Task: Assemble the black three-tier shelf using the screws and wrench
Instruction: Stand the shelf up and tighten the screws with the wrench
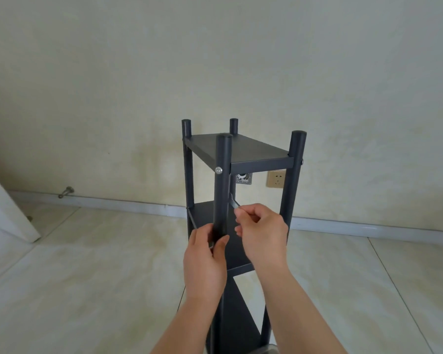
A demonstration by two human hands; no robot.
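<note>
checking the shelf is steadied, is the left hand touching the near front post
Touching. The head view shows the left hand wrapped around the near front post, thumb and fingers on opposite sides.

Soft even daylight, faint shadows, wide-angle edge bending

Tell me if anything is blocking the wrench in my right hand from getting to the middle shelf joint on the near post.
The near post itself does. The wrench, pinched by the right hand, sits just behind and right of it, and the left hand grips the post there, hiding the joint. Whether the tip has reached a screw cannot be seen.
</note>
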